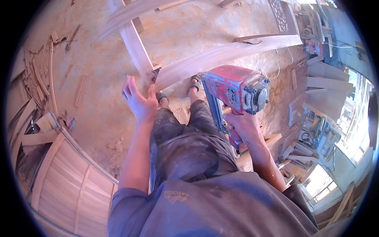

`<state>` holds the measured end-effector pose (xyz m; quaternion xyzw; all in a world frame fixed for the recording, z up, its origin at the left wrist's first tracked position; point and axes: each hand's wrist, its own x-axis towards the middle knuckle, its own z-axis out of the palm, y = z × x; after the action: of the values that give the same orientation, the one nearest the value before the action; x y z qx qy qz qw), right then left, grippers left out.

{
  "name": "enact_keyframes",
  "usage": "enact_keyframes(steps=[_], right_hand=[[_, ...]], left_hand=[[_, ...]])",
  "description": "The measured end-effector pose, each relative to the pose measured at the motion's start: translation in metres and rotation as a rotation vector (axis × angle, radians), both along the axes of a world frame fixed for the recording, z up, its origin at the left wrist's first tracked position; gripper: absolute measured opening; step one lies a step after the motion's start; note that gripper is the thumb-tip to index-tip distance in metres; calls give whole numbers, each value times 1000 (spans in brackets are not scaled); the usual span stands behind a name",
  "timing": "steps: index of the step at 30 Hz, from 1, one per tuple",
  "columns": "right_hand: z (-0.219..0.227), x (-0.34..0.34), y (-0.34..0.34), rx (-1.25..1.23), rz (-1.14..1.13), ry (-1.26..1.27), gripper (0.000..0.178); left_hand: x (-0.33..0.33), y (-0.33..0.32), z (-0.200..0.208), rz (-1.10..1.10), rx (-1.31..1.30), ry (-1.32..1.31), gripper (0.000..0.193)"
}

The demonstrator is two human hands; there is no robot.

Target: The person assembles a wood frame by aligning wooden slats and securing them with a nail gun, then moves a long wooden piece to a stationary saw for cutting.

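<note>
My right hand (245, 128) grips the handle of a worn red nail gun (236, 90), held at waist height with its body pointing toward a curved wooden rail (221, 57). That rail meets a straight wooden post (136, 49) at a joint just ahead of my feet. My left hand (139, 100) is raised with fingers spread, holding nothing, close to the joint but apart from the wood. My sandalled feet (194, 83) stand on the dusty floor beneath the frame.
A slatted wooden panel (67, 185) leans at the lower left. Offcuts and strips (35, 79) litter the floor on the left. Stacked boards, a carved panel (279, 15) and tools crowd the right side. A white hose (276, 71) trails across the floor.
</note>
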<state>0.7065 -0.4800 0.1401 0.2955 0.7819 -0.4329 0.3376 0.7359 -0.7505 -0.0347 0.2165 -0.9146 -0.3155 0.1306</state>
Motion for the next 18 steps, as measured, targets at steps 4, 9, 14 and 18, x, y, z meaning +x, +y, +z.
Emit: enact_keyframes(steps=[4, 9, 14, 18], right_hand=[[1, -6, -24, 45, 64, 13, 11], [-5, -3, -32, 49, 48, 16, 15], [3, -5, -46, 117, 38, -10, 18], [-5, -1, -41, 91, 51, 72, 16]], left_hand=[[18, -9, -13, 326, 729, -203, 52], [25, -9, -8, 299, 1224, -147, 54], [32, 3, -37, 97, 1077, -118, 39], [31, 5, -38, 118, 1084, -137, 50]])
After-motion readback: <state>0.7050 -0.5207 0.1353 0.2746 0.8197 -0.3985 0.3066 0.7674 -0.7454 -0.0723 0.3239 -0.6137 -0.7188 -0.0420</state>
